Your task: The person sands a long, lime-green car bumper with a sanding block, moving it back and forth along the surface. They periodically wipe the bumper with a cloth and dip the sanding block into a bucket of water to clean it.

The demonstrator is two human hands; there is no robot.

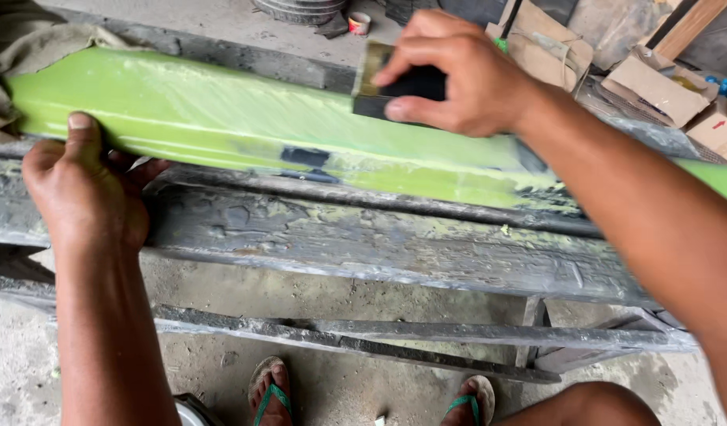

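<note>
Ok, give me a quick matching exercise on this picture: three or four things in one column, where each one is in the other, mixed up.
Things:
1. left hand
2. right hand
3. green panel
4. flip-flops

Places:
A. on the feet, under the stand
B. lying along the grey stand
C. gripping the panel's near edge
D. pressing a dark block onto the panel

Pairs: 1-C, 2-D, 3-B, 4-A

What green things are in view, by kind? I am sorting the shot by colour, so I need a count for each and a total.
Long green panel on the stand, steadied by the left hand: 1
Sandals with green straps: 2
Total: 3
The block under the right hand is dark, so it is not counted.
</note>
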